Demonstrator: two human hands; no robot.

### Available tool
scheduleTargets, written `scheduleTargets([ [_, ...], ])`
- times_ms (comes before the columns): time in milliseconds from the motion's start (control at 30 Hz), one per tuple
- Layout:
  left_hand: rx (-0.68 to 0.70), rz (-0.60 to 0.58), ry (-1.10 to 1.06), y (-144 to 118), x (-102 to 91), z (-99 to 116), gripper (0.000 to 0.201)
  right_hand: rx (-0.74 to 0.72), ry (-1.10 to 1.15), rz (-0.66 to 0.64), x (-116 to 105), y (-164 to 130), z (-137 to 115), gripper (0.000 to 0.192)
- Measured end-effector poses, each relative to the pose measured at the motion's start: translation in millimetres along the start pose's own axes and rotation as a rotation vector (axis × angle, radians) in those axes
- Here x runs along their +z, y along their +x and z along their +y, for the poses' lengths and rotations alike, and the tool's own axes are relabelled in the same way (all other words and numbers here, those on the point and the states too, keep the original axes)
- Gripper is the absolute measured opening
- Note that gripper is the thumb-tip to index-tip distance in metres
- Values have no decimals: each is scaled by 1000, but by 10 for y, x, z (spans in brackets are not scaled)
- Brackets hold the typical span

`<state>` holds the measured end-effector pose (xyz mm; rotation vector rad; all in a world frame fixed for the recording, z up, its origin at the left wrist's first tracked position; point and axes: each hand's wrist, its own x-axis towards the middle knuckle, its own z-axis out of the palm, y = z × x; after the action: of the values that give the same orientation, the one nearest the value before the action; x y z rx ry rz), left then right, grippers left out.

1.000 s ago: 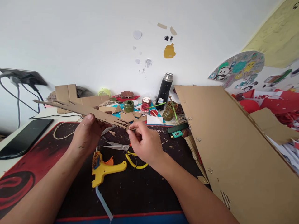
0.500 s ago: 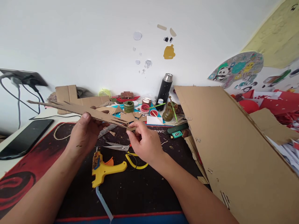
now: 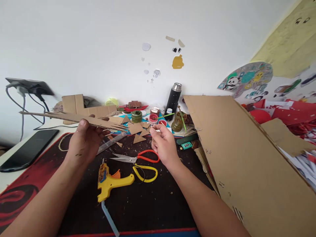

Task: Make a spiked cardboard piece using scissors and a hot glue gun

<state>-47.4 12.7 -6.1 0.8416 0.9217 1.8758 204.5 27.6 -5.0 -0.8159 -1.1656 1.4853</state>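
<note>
My left hand (image 3: 85, 136) is closed on a long, thin piece of cardboard (image 3: 74, 118), thumb on top, held above the mat. Its right end is cut into pointed slivers; the left end narrows to a tip. To the right of it, apart from the cardboard, my right hand (image 3: 164, 142) is closed in a pinch. Whatever lies between its fingertips is too small to make out. Scissors (image 3: 133, 159) with one red and one yellow handle lie below the hands. A yellow glue gun (image 3: 111, 182) with a glue stick (image 3: 110, 217) in it rests nearer to me.
Cardboard scraps (image 3: 135, 128), paint jars (image 3: 136, 116) and a black thermos (image 3: 173, 97) stand along the wall. A large cardboard sheet (image 3: 237, 141) leans at the right. A phone (image 3: 28, 149) lies at the left, a clear ruler (image 3: 111, 142) behind my left hand.
My right hand has moved right, away from the cardboard's cut end, uncovering the scissors' red handle and some scraps. The cardboard has shifted slightly left in my left hand. The view has tilted up a little.
</note>
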Motion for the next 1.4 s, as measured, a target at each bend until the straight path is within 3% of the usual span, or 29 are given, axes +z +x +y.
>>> scheduleTargets([
  [167, -9, 1, -1, -6, -2, -17, 60, 75, 54, -87, 66, -57, 8, 39],
  [467, 40, 6, -31, 37, -59, 13, 57, 51, 131, -3, 1, -13, -32, 30],
  [833, 33, -8, -16, 13, -40, 1, 50, 113, 124, -81, 41, -45, 4, 31],
  [1067, 2, -2, -16, 15, -51, -23, 60, 153, 129, -123, 63, -65, 11, 31],
  [1400, -12, -49, -16, 2, -37, -35, 59, 168, 121, -153, 62, -72, 32, 28],
])
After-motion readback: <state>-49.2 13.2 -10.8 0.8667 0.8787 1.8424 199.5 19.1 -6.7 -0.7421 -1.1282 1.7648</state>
